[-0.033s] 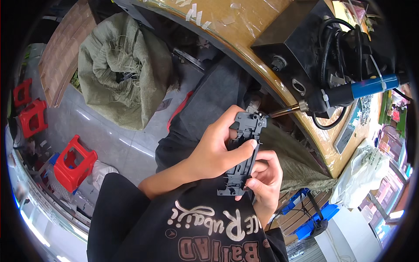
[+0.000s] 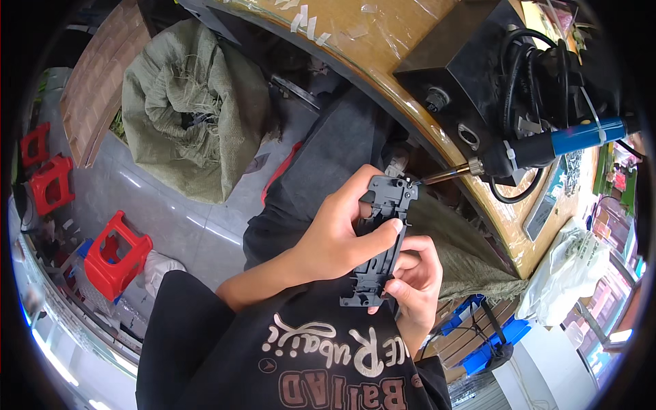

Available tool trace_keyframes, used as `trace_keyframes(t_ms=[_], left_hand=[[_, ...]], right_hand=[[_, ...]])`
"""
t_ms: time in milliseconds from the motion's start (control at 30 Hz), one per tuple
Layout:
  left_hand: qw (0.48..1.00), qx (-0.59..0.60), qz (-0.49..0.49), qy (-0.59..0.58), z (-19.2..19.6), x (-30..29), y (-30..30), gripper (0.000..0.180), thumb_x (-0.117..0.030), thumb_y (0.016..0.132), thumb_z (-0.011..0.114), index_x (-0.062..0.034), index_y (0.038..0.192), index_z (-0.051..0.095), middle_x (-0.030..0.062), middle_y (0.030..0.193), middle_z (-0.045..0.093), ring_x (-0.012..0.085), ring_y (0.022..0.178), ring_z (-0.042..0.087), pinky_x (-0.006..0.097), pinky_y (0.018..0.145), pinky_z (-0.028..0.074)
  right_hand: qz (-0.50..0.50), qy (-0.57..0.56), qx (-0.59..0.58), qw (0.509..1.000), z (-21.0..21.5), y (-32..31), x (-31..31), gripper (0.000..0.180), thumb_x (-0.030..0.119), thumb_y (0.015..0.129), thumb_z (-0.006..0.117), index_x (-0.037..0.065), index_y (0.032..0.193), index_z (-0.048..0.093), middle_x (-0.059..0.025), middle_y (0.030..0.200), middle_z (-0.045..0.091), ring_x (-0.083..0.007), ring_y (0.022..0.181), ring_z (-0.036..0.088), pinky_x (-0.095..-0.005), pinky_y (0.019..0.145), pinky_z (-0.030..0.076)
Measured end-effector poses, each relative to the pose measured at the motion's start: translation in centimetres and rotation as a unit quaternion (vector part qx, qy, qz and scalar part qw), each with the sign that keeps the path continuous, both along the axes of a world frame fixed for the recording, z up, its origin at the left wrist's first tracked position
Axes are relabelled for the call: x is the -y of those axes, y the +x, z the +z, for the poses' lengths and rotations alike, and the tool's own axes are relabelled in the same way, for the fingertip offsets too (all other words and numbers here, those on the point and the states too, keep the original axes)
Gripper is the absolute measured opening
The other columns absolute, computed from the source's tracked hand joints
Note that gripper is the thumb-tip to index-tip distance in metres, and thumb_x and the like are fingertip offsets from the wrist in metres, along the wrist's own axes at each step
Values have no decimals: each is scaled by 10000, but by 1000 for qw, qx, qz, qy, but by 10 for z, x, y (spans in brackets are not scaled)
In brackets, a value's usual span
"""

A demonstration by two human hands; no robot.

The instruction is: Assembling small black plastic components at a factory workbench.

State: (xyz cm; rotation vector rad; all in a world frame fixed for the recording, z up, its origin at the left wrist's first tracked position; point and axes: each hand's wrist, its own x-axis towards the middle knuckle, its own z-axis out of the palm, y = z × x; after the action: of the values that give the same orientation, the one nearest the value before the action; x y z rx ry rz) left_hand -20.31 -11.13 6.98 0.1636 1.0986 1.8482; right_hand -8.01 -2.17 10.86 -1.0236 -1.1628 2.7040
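Watching from afar, I see the frame point(image 2: 388, 205) held in the air, just off the tabletop's point(image 2: 502, 219) long near edge. My left hand point(image 2: 335, 236) has its grip wrapped round the upper part, thumb across it; my right hand point(image 2: 418, 287) pinches the lower end. The iron point(image 2: 584, 139) juts past that edge, its tip at the frame's top; whether they touch, I can't tell. Behind it sits a box point(image 2: 465, 58). A bag point(image 2: 570, 273) lies by the tabletop's near corner; farther out, a sack point(image 2: 236, 113) and stools point(image 2: 117, 256) stand on the floor point(image 2: 188, 239).

Black part point(image 2: 375, 270) partly hides both hands point(image 2: 335, 239); tabletop point(image 2: 383, 31) cropped above.
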Motion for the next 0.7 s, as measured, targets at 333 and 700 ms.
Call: trace_keyframes(t_ms=[333,700], left_hand=[[998,-62,-9,-20,-4,0,-1,253,-6,736,543,-7,947,404,-3,723,495,-1,618,444,175,525,364],[996,-77,17,-40,1,-6,-5,247,6,733,539,-1,949,418,-1,757,498,8,654,455,175,553,373]], right_hand=[[9,23,-7,1000,-5,-1,-3,393,-97,722,575,-89,1057,370,-165,745,570,-203,601,590,-279,524,503],[18,28,-27,999,-9,-6,-10,384,-107,723,568,-89,1055,376,-154,731,561,-185,584,579,-267,510,494]])
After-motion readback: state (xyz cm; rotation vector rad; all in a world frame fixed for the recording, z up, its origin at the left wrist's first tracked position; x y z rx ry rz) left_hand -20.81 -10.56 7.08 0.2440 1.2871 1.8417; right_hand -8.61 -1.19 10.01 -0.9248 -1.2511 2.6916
